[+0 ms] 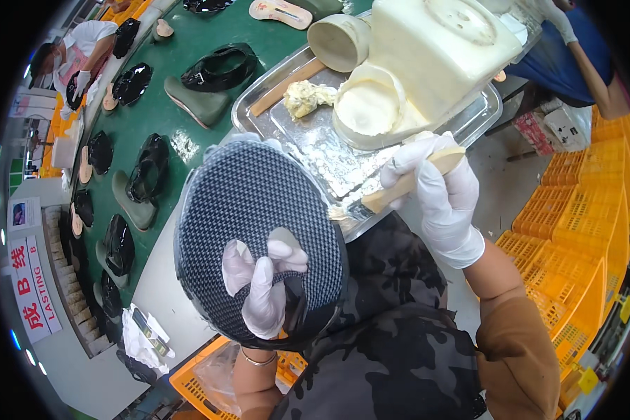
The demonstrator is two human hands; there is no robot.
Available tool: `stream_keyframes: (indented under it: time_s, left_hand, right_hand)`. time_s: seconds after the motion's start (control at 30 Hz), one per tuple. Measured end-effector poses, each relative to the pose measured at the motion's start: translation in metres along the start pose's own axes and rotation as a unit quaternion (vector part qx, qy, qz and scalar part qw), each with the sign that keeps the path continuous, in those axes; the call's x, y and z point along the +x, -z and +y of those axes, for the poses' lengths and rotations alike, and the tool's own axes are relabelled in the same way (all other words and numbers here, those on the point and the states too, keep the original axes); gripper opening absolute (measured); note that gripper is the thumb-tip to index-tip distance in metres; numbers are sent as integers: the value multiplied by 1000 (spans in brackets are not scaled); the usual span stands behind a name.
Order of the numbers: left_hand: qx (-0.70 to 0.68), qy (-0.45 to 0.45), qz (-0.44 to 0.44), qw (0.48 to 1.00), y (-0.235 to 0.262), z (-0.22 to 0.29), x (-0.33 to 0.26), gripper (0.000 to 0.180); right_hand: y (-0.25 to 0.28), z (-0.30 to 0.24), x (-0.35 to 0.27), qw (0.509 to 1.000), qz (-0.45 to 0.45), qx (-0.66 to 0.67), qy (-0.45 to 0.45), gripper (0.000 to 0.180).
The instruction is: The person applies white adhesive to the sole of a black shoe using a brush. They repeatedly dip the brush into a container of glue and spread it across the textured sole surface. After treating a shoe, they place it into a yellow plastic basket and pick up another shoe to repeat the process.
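Note:
My left hand [263, 302], in a white glove, grips a shoe upper [259, 189] of dark grey woven fabric. Its fingers and thumb show at the opening of the upper, pinching the material there. In my gloved right hand [449, 199] is a brush [393, 194] with a wooden handle, its bristles coated with white paste. The bristle tip meets or nearly meets the right edge of the upper. Beyond lies a metal tray [297, 150] smeared with white paste, bearing a white plastic glue container [444, 59] whose round cup [369, 108] holds white paste.
A wooden strip [290, 85] and a paste-covered lump [306, 98] lie in the tray. Black shoe uppers [147, 168] and green lasts [201, 105] line a green conveyor. Orange crates [560, 259] stack at right. One co-worker [84, 52] is far left; another's arm [588, 70] is top right.

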State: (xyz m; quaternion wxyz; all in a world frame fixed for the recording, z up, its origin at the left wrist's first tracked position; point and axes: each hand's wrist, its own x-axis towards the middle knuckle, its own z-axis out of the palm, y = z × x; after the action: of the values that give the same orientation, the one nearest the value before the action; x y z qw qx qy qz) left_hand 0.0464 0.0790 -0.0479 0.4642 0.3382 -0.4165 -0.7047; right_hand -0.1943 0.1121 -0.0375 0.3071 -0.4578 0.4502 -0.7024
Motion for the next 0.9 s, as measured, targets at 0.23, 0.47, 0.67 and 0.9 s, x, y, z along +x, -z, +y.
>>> stream_keyframes:
  time_s: [0.23, 0.47, 0.67, 0.9]
  left_hand:
    - [1, -118, -110, 987, -8, -13, 7, 44]
    - [47, -181, -23, 982, 4, -22, 16, 42]
    - [77, -223, -5, 972, -9, -24, 20, 35]
    - [197, -332, 47, 921, -1, -33, 30, 36]
  right_hand:
    - [-21, -1, 30, 988, 89, 115, 54, 14]
    - [-9, 1, 3, 998, -23, 6, -55, 9]
    - [-24, -8, 16, 995, 61, 61, 53, 18]
    - [-20, -9, 2, 995, -45, -11, -83, 13]
